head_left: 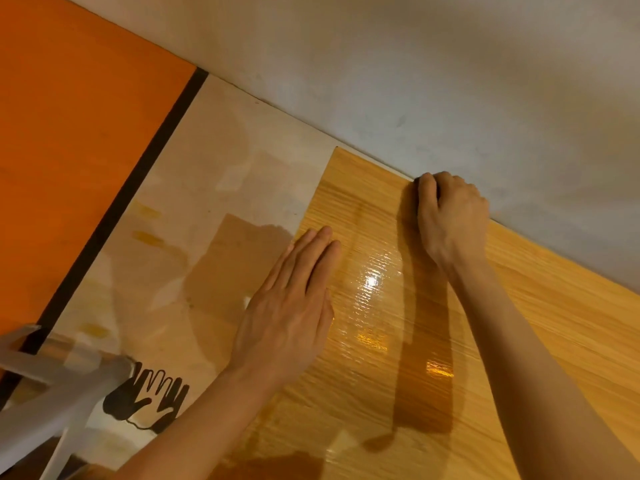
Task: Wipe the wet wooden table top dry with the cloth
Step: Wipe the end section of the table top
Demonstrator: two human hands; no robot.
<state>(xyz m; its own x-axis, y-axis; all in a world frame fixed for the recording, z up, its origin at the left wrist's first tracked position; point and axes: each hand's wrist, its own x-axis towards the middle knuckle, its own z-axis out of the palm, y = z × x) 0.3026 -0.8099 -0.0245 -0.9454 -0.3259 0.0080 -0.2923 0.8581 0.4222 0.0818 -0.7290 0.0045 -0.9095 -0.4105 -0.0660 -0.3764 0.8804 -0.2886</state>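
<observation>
Right now I see the wooden top (519,341) filling the lower right of the head view, its grain running across and a glossy wet patch shining near its middle, between my two hands. My left hand (287,313) lies flat on the top's left edge, fingers straight and pressed together, palm down, half over the wood and half over the pale surface (207,168) just beside that edge. My right hand (450,216) sits at the top's far edge, where the wood meets the grey wall (415,81); its fingers are curled under into a fist, knuckles up. Whether that fist has a cloth bunched inside it I cannot tell, since the fingers hide whatever is under them, and no cloth shows anywhere else on the top. The hands are apart, with the wet patch and a dark shadow of the right forearm lying between them. Left of the top, past the pale surface, a black strip (114,209) borders an orange panel (69,133). Near the top's near-left corner a black handprint mark (149,400) sits on the pale surface, touching a whitish frame (52,393) at the picture's lower left. No container is in view.
</observation>
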